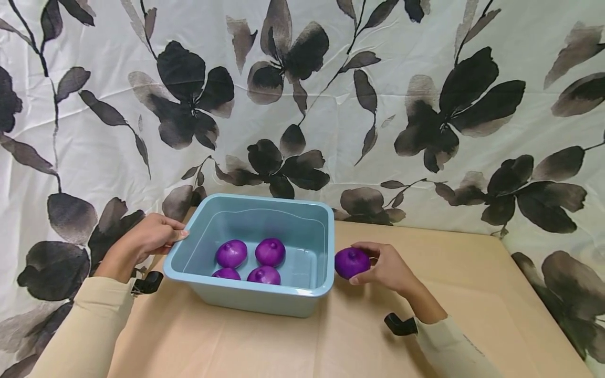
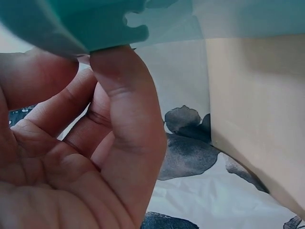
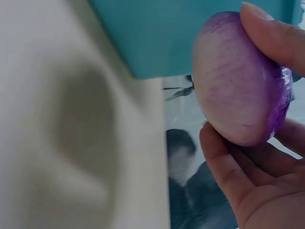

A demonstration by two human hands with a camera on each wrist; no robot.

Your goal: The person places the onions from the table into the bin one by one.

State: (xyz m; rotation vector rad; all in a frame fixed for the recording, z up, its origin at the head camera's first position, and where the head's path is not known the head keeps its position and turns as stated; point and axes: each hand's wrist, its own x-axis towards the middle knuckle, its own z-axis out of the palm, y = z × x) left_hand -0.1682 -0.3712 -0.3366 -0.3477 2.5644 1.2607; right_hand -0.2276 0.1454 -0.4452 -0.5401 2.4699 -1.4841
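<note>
A light blue plastic tub (image 1: 316, 247) stands on the tan table (image 1: 472, 294), with several purple onions (image 1: 270, 251) inside. My left hand (image 1: 150, 237) grips the tub's left rim (image 2: 71, 33), fingers curled under its edge. My right hand (image 1: 385, 266) holds one more purple onion (image 1: 352, 262) just outside the tub's right wall. In the right wrist view this onion (image 3: 240, 81) is pinched between thumb and fingers, close to the tub's wall (image 3: 152, 33).
A white curtain with black flowers (image 1: 302, 105) hangs behind the table and drapes down both sides. The table's right edge (image 1: 543, 310) runs near the curtain. Bare tabletop lies in front of the tub and to the right.
</note>
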